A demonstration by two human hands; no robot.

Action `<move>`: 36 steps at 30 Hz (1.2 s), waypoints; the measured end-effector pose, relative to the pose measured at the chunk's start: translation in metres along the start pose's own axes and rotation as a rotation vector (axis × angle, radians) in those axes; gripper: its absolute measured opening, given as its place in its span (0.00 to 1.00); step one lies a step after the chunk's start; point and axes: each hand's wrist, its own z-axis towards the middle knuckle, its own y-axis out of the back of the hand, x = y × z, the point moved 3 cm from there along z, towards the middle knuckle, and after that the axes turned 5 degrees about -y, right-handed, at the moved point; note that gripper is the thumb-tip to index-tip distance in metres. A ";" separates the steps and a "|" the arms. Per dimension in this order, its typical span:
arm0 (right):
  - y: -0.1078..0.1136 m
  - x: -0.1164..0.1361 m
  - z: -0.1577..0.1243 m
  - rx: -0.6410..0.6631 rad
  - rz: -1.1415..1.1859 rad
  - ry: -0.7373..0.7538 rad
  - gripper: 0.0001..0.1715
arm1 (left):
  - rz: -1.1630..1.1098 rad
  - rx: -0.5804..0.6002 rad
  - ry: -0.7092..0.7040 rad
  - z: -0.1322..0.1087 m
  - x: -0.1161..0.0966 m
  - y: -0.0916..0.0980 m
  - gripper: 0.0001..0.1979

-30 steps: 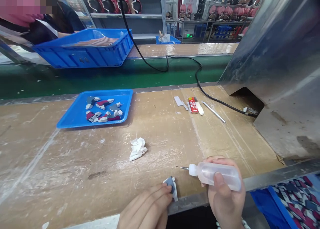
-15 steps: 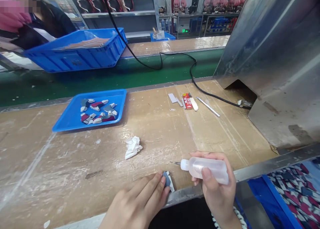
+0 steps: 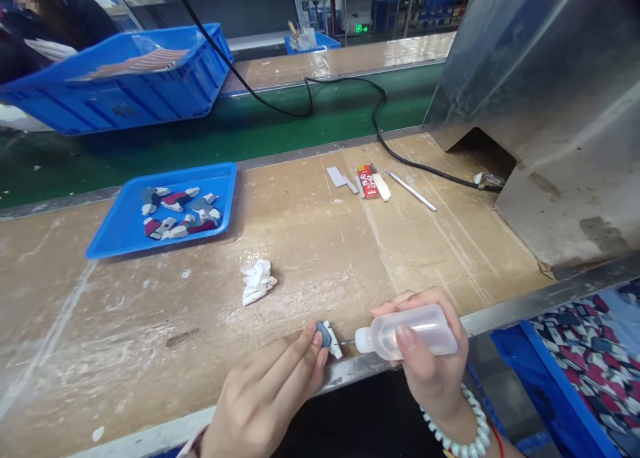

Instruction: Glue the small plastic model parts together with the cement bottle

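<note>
Near the bench's front edge, my left hand (image 3: 273, 385) pinches a small grey and white plastic piece (image 3: 325, 336) between thumb and fingers. My right hand (image 3: 430, 351) is wrapped around a clear squeeze bottle (image 3: 413, 331) with a white cap, tilted sideways. Its thin metal needle tip (image 3: 347, 342) points left and meets the white end of the piece, or comes very close; I cannot tell whether they touch. A crumpled white tissue (image 3: 259, 281) lies beyond my left hand.
At the left sits a blue tray (image 3: 107, 235) with several grey, white and maroon pieces. A red packet (image 3: 368, 183) and a silver pen-like rod (image 3: 411, 191) lie farther back. A metal housing (image 3: 560, 125) stands right, above a blue bin (image 3: 535, 371) of pieces. A black cable (image 3: 430, 171) crosses behind.
The bottle's needle has come to the white end of the piece, from above and apart from it. The piece is tipped up more in my left hand. The view has shifted downward.
</note>
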 end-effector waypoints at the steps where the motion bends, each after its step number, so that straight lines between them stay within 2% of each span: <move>1: -0.001 0.002 0.001 0.007 -0.020 0.015 0.11 | -0.008 0.014 0.008 0.000 0.000 0.000 0.05; 8: -0.006 0.007 0.004 0.095 -0.072 0.068 0.14 | -0.048 0.039 0.047 -0.004 0.000 -0.001 0.05; 13: -0.007 0.005 0.004 0.169 0.018 0.037 0.17 | -0.162 0.064 0.128 -0.005 0.005 0.001 0.04; 17: -0.008 0.007 0.005 0.183 0.022 0.059 0.18 | -0.222 0.078 0.193 -0.009 0.009 0.001 0.04; 24: -0.009 0.005 0.005 0.206 -0.010 0.018 0.18 | -0.233 0.079 0.225 -0.007 0.008 0.001 0.04; 36: -0.008 0.006 0.002 0.196 -0.067 0.113 0.16 | -0.230 0.097 0.240 -0.012 0.010 -0.002 0.05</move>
